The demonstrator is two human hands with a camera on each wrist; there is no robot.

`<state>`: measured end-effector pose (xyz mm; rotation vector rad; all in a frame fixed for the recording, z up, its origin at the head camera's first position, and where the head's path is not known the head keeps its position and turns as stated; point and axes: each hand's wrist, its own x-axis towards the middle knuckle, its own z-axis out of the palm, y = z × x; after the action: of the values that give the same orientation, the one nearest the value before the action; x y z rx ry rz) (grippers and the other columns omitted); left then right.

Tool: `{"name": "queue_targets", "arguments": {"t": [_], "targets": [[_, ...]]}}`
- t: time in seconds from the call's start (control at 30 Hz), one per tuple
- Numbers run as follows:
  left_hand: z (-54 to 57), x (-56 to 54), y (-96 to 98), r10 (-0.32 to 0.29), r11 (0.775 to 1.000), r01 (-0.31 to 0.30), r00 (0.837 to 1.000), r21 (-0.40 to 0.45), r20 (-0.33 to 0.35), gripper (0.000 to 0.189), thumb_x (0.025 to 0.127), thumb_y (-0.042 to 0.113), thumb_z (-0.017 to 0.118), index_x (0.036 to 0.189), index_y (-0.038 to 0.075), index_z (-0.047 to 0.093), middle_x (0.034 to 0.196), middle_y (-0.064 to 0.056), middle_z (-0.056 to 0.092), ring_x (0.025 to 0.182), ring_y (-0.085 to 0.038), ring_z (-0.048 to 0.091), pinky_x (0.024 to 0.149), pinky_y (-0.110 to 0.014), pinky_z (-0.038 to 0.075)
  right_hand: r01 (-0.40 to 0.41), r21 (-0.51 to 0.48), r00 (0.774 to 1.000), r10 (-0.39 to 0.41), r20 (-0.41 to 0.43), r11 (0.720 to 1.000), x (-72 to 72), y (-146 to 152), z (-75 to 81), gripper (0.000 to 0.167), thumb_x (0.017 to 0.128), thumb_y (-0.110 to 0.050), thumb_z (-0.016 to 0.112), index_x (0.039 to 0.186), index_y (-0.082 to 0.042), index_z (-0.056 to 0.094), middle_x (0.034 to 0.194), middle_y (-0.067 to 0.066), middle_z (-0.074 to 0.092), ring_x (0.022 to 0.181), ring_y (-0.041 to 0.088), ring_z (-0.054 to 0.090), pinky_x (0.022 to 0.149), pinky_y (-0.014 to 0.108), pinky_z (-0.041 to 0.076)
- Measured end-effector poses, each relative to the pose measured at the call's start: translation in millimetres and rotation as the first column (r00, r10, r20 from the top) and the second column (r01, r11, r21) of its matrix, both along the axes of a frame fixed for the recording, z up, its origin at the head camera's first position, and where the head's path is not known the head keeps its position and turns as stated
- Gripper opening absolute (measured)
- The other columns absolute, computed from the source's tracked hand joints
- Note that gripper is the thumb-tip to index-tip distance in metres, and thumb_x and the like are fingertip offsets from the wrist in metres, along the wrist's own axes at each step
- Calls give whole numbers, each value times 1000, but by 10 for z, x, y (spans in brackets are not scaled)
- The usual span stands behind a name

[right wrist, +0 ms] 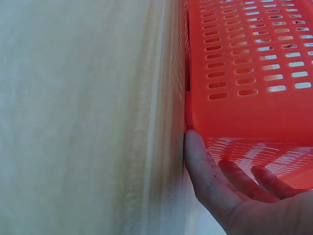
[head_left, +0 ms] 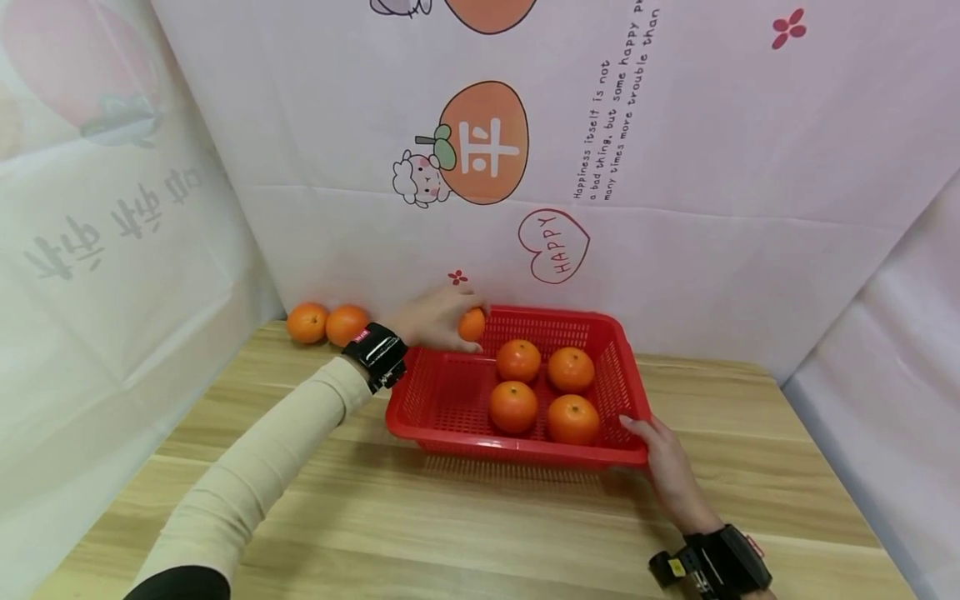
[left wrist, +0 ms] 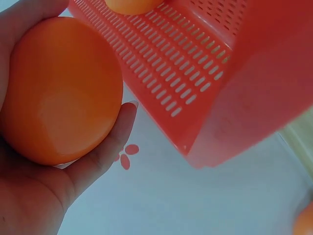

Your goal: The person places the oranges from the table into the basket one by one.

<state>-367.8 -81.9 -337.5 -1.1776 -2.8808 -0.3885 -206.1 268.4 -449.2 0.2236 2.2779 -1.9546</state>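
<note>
My left hand (head_left: 442, 318) grips an orange (left wrist: 63, 93) above the far left corner of a red plastic basket (head_left: 517, 450). In the left wrist view, fingers and thumb wrap round the fruit, close beside the basket's slotted wall. Several oranges (head_left: 513, 407) sit in the basket's middle and right part, while its left part shows bare mesh. At the near right corner my right hand (head_left: 667, 467) holds the basket, thumb over the rim. The right wrist view shows its fingers (right wrist: 237, 178) against the basket's outside.
Two more oranges (head_left: 327, 323) rest side by side at the table's back left, behind my left wrist. A white printed cloth (head_left: 337, 225) hangs right behind the basket, with more cloth at both sides. The wooden table (head_left: 450, 533) extends toward me.
</note>
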Motion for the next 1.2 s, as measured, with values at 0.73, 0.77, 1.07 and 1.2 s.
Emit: {"name": "queue_targets", "arguments": {"t": [0.73,0.77,1.07,1.2], "targets": [[-181,-42,230,-7,998,13,995,-55,104,51,88,35,84,131,14,65,119,-4,63,110,-22,56,95,-37,54,-7,2,1000,7,-1,1000,12,-7,1,60,113,-33,40,166,-8,27,159,24,45,108,4,68,88,18,57],[-195,-47,237,0,998,6,994,-58,113,51,88,35,84,131,13,65,118,-5,63,110,-22,56,94,-37,53,-8,-2,1000,8,-2,1000,10,-8,1,60,113,-33,40,166,-8,27,159,24,45,108,4,68,88,18,57],[-412,-188,322,25,998,-19,993,-59,115,52,86,37,86,128,16,64,118,-4,64,108,-21,57,96,-39,53,-14,5,1000,14,0,1000,0,3,-8,59,113,-33,38,167,-11,26,158,21,47,106,4,69,89,19,57],[-538,-253,367,59,997,-50,986,-63,154,52,84,38,87,126,18,65,115,-3,65,105,-20,57,91,-35,52,-11,6,1000,11,-4,1000,8,9,-10,59,113,-33,38,166,-11,27,158,21,46,107,4,68,89,18,57]]}}
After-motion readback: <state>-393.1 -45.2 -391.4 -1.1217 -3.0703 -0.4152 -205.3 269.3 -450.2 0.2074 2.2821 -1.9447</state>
